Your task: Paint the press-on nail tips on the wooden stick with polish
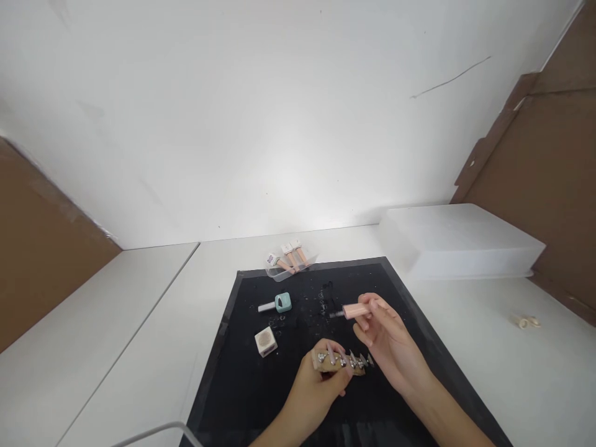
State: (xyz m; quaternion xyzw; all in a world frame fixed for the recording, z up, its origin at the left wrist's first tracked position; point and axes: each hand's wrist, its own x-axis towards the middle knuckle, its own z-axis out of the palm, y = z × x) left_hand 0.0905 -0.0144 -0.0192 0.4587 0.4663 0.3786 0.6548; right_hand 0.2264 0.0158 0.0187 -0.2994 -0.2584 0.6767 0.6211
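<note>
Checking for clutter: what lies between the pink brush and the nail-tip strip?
Head view: only bare black mat separates pink brush from nail-tip strip.

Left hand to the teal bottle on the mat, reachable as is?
Probably reachable: bare mat lies between the left hand and the teal bottle. But its grip is full with the nail-tip stick.

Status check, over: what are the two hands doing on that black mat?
Left hand gripping strip of jewelled nail tips. Right hand holding pink brush beyond it, not touching. Teal bottle and small cube lie aside on the mat.
</note>
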